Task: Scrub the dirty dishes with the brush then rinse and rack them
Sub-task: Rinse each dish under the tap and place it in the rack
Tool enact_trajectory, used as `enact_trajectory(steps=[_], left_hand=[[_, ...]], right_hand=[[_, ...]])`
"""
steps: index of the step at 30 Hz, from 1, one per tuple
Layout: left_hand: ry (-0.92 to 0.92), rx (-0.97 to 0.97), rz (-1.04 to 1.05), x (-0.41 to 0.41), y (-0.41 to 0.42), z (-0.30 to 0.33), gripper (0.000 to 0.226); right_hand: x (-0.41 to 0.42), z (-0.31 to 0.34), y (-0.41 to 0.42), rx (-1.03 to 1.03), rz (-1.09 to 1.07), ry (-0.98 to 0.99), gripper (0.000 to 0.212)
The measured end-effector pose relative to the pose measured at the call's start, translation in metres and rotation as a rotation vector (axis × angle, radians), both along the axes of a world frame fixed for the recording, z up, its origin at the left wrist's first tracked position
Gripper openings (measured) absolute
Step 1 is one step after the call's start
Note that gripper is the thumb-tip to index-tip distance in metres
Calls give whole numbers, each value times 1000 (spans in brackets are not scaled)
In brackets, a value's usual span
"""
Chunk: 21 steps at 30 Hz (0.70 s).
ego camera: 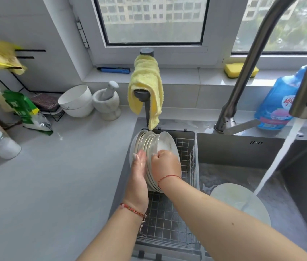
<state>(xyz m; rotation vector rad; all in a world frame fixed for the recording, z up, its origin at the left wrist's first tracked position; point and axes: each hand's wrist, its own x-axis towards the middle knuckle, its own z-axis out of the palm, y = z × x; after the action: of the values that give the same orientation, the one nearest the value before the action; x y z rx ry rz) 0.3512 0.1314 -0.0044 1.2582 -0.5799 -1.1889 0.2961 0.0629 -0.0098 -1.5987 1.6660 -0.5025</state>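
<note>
Plates [153, 147] stand on edge in a tight row at the 12 o'clock end of the wire rack [167, 223], and we cannot count them exactly because our hands cover their lower halves. Our left hand [138, 174] lies flat against the row's 9 o'clock face, fingers straight, its grip wide. Our right hand [165, 164] curls over the rim of the plate at the 3 o'clock end, holding it; the fingertips are hidden behind the rim. At 3 o'clock of the rack, the sink [299, 166] holds one plate [231, 196] lying flat under running water [278, 162] from the faucet [258, 59], whose top is cut off by the frame. We see no brush clearly. On the desk [54, 185] at 10 o'clock stand stacked white bowls [75, 100] and a mortar holding its pestle [109, 91]; a yellow object [2, 55] at far 9 o'clock is blurred
</note>
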Motion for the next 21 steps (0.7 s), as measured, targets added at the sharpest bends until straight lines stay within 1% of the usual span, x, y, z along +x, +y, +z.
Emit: enact_trajectory(steps=[5, 9, 12, 14, 15, 17, 19, 21], left_hand=[[14, 3, 5, 3, 0, 1, 81], [61, -16, 43, 3, 1, 7, 63], [80, -20, 68, 3, 1, 10, 60], [73, -15, 114, 1, 1, 10, 57], [46, -14, 147, 0, 1, 10, 54], [-66, -26, 213, -6, 1, 10, 44], [-172, -61, 272, -15, -1, 13, 31], [-241, -93, 292, -32, -4, 18, 24]], right_hand=[[12, -4, -6, 33, -22, 36, 41], [18, -7, -10, 60, -12, 52, 39], [18, -7, -9, 63, 10, 54, 37], [17, -5, -9, 80, 32, 41, 40], [15, -4, -9, 98, 47, 27, 42], [9, -2, -9, 122, 78, -27, 43], [-3, 1, -6, 102, 103, -100, 40], [-25, 6, 1, 63, 100, -175, 35]])
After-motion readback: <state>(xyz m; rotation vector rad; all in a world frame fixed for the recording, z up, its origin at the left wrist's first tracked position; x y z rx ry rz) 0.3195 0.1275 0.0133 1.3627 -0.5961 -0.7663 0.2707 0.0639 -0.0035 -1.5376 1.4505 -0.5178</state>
